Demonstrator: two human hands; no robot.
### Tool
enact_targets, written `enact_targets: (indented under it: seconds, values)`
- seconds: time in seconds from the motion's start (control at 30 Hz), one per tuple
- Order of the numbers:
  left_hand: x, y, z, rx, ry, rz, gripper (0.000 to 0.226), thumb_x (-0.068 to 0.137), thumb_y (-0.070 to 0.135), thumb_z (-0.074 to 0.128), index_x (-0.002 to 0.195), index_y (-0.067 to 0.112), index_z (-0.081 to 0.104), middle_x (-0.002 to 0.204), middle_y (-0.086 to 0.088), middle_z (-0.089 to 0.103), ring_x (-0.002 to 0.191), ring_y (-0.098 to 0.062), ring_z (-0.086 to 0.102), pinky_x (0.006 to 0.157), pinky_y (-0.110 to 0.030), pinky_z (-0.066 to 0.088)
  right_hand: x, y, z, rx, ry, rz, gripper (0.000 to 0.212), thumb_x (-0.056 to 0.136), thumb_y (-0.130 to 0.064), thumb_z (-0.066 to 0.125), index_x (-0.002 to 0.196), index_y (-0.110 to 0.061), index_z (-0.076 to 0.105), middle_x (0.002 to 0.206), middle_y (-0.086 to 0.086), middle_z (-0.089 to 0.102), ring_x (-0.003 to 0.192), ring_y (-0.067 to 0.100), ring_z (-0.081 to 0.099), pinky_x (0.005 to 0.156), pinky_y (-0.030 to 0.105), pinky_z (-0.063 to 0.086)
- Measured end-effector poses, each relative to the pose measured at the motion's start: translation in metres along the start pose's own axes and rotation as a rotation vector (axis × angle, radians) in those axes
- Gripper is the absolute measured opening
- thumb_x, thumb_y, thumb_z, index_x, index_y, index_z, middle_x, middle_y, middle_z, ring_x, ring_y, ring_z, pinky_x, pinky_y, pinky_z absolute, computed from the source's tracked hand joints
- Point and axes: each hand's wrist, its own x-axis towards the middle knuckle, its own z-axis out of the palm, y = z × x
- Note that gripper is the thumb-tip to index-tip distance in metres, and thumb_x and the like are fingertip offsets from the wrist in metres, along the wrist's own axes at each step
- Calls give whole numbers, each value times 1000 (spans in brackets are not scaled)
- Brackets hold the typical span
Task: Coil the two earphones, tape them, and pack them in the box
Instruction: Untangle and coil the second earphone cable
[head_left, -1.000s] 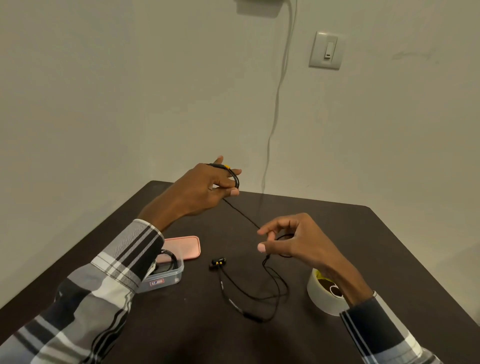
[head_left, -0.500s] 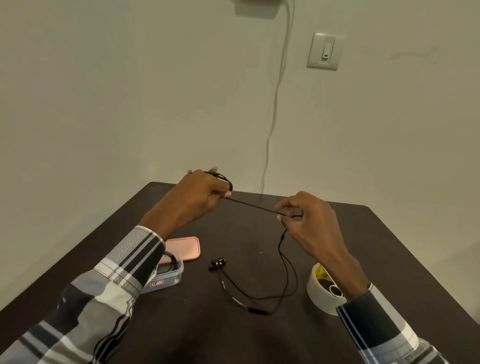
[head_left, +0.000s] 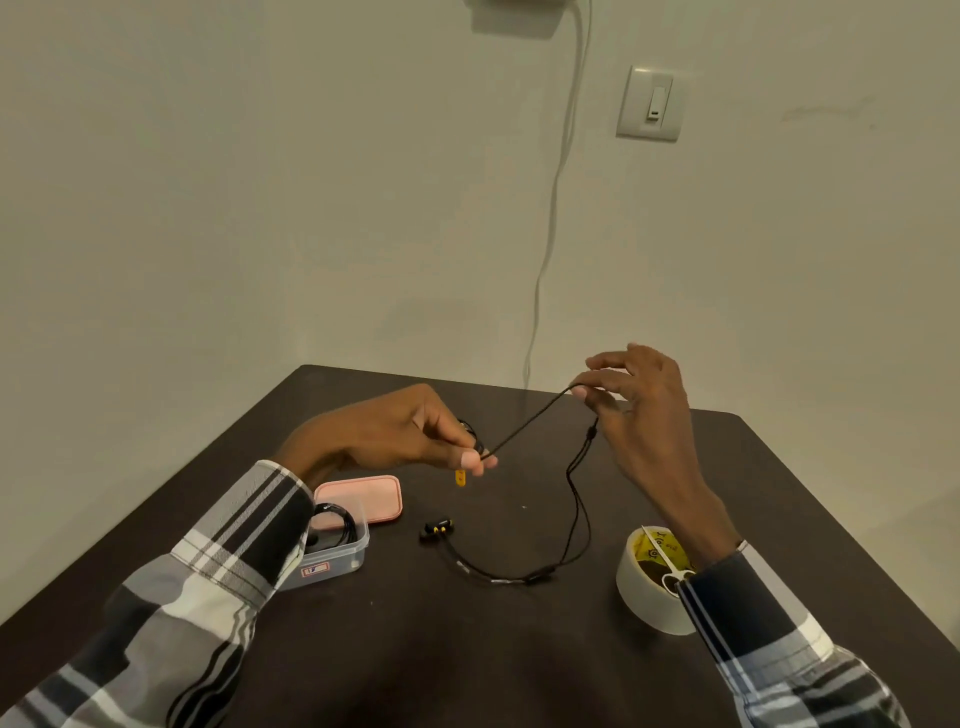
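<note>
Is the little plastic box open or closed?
Open. The clear box has no lid on; its pink lid lies flat on the table behind it, and a black coiled earphone shows inside.

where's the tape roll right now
In the head view the tape roll stands on the dark table at the near right, under the right wrist, with small scissors resting in its core.

On the table (head_left: 519, 675), the box (head_left: 332, 564) sits at the left with a coiled earphone (head_left: 332, 525) in it and its lid (head_left: 363, 499) just behind. The tape roll (head_left: 649, 597) stands at the right, scissors (head_left: 665, 558) in its core. Between them lie the earbuds (head_left: 438, 531).
</note>
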Motion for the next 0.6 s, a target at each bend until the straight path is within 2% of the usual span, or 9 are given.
enact_targets:
  seconds: [0.03, 0.1, 0.17, 0.2, 0.27, 0.33, 0.47, 0.53, 0.6]
  values:
    - [-2, 2, 1, -52, -34, 32, 13, 91, 10, 65, 97, 11, 76, 116, -6, 72, 119, -16, 62, 106, -31, 45, -1, 2, 3, -8, -11, 7, 11, 91, -22, 70, 98, -20, 78, 122, -2, 68, 134, 30, 41, 101, 41, 33]
    - [-3, 4, 1, -117, -71, 107, 16, 92, 16, 66, 100, 7, 76, 122, -6, 69, 124, -28, 58, 110, -53, 38, -2, 1, 8, 23, -65, 26, 12, 94, -21, 66, 100, -18, 77, 129, -2, 63, 138, 27, 37, 104, 36, 28]
    - [-6, 7, 1, -177, -110, 176, 24, 90, 27, 68, 100, 7, 76, 126, -7, 67, 124, -48, 51, 104, -71, 27, -3, -4, 9, 147, -147, 97, 15, 97, -23, 63, 98, -16, 76, 125, -3, 64, 125, 17, 48, 99, 28, 35]
    - [-7, 8, 1, -217, -121, 206, 24, 89, 30, 68, 99, 9, 76, 127, -9, 66, 123, -52, 49, 101, -74, 26, -5, -7, 10, 251, -199, 155, 16, 97, -23, 61, 95, -16, 76, 119, -5, 67, 113, 10, 55, 92, 26, 41]
    - [-9, 13, 1, -341, -101, 273, 22, 89, 30, 67, 94, 10, 76, 128, -14, 65, 126, -43, 52, 100, -66, 34, -9, -15, 13, 492, -297, 296, 18, 99, -21, 58, 91, -18, 74, 101, -8, 72, 94, 0, 62, 82, 22, 45]
    - [-10, 18, 1, -512, -44, 335, 19, 87, 29, 68, 90, 12, 76, 128, -18, 64, 129, -36, 53, 103, -59, 40, -15, -21, 17, 659, -342, 401, 21, 101, -18, 56, 90, -15, 73, 88, -9, 74, 84, 0, 63, 78, 23, 44]
    - [-8, 27, -3, -703, 75, 458, 16, 87, 30, 69, 89, 15, 75, 133, -18, 60, 131, -41, 48, 99, -64, 43, -24, -32, 20, 837, -414, 534, 20, 103, -19, 53, 96, -10, 69, 86, 4, 76, 84, 13, 68, 76, 30, 52]
    - [-6, 30, -5, -758, 137, 477, 18, 85, 32, 71, 89, 15, 75, 137, -16, 58, 131, -41, 49, 97, -65, 45, -29, -37, 19, 924, -436, 558, 21, 102, -20, 55, 102, -5, 69, 80, 10, 71, 72, 18, 67, 69, 31, 56]
    - [-4, 31, -6, -811, 185, 490, 18, 83, 33, 72, 89, 16, 75, 139, -14, 56, 131, -40, 49, 94, -62, 48, -32, -41, 19, 983, -450, 572, 23, 99, -22, 59, 106, -3, 69, 74, 10, 68, 60, 16, 61, 61, 29, 57]
